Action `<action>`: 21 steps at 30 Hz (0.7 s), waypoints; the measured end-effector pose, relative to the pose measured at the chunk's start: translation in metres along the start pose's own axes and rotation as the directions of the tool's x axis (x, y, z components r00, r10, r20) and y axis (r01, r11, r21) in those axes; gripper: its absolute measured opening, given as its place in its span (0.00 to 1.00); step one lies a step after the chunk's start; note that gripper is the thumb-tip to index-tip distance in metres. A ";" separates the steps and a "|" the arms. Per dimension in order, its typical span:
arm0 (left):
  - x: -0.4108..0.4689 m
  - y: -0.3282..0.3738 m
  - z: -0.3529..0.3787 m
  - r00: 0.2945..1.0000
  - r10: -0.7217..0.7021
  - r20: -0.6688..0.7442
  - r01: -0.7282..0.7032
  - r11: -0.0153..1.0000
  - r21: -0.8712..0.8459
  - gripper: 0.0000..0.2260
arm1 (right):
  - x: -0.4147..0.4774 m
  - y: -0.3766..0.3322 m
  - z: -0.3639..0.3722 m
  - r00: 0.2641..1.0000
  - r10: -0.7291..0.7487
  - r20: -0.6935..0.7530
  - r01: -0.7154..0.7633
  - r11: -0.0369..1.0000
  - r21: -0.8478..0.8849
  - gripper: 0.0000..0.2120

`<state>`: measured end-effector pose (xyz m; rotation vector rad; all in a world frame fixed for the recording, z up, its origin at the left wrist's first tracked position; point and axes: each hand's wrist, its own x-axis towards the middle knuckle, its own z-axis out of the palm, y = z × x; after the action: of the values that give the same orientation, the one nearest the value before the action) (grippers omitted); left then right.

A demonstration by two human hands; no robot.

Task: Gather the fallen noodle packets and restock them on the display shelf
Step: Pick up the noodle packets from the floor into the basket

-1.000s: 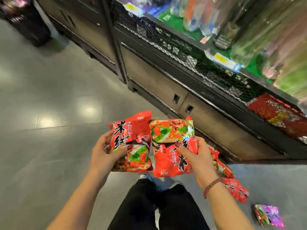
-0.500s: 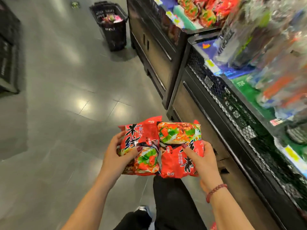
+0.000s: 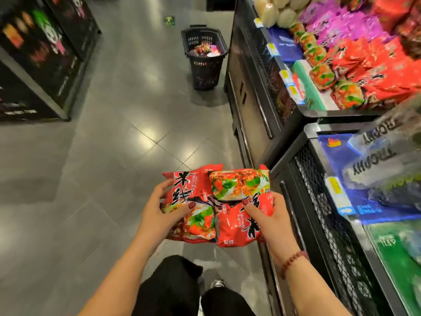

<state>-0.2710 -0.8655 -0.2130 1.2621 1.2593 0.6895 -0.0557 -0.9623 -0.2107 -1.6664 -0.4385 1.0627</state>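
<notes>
Red glossy noodle packets (image 3: 232,230), black-lettered, gripped by fingers (image 3: 251,210) of left hand (image 3: 157,216) and right hand (image 3: 274,226).

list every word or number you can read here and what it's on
"米线": on the red noodle packets gripped by the left hand and right hand.
"TROPHY": twice, on the clear bags at right.
"11.5": roughly, on the green sign.
Too blurred to read: yellow price tags, dark display at left, the packets' small print.

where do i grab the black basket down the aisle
By the dark bar at its far rim, seemingly a handle, coming from above: the basket stands upright on the floor, open top up, and its walls taper downward.
</notes>
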 end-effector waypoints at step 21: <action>0.405 0.118 -0.110 0.997 -0.011 -0.070 0.014 0.999 0.044 0.29 | 0.326 -0.167 0.238 0.999 0.006 0.040 -0.004 0.999 -0.040 0.23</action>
<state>-0.2454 -0.4308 -0.2071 1.2749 1.3452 0.7056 -0.0391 -0.5252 -0.2087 -1.6849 -0.4848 1.0991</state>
